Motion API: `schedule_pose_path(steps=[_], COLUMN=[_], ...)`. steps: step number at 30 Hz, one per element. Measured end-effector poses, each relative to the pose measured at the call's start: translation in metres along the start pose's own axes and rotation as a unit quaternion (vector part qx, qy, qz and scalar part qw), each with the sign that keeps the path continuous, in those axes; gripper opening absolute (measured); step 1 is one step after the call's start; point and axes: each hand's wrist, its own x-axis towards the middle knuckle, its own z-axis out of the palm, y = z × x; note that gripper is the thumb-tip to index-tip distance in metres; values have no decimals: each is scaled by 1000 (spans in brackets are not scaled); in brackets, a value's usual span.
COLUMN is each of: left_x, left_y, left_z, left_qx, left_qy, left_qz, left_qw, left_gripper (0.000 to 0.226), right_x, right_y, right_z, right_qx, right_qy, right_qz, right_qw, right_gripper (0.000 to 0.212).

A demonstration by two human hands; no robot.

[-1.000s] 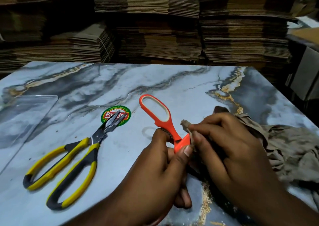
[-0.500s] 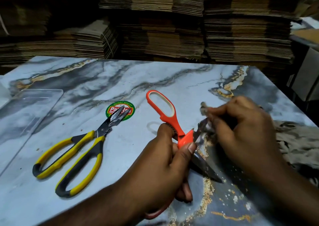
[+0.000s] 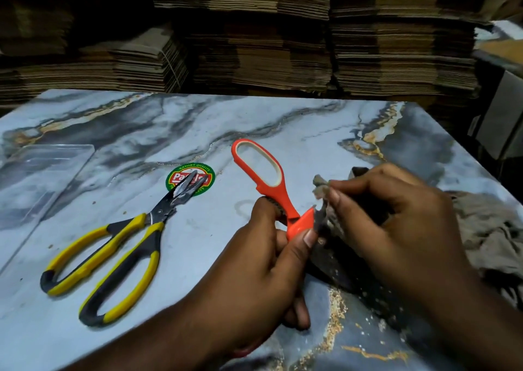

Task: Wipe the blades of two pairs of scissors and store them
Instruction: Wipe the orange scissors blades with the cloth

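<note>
While the orange scissors (image 3: 271,198) are gripped near the pivot by the left hand (image 3: 263,266), with one handle loop pointing toward the far edge of the table (image 3: 283,121), a fold of the grey cloth (image 3: 325,198) is pinched against a blade by the right hand (image 3: 396,223). The rest of the cloth is spread near the right edge. The yellow scissors (image 3: 113,246) are laid toward the left, tips on a round sticker (image 3: 190,179). A clear plastic case (image 3: 36,181) is seen at the left edge.

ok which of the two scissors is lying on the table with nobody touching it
The yellow-and-black scissors, lying flat with its blade tips over the round sticker. The orange scissors is gripped by the left hand while the right hand holds the cloth against its blade.
</note>
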Motion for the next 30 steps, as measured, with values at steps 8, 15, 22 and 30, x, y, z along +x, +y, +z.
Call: schedule_pose_path(steps=[8,15,22,30], left_x=[-1,-1,-1,1], left_y=[-1,0,0,3], left_z=[-1,-2,-2,-1], left_qx=[-1,-20,-14,-12], left_qy=[-5,-13,-11,-18], left_qz=[-10,-13,-10,-18], left_qw=[1000,1000,1000,1000], left_gripper=[9,12,10,7], right_x=[-1,-1,5,5], right_y=[7,16,28,-3], right_z=[1,-4,-5,-10], right_qx=[-43,-35,-30,102], right_qy=[6,18,8,34], right_qz=[-7,32,72,58], right_qw=[999,999,997,992], right_gripper=[13,9,6,6])
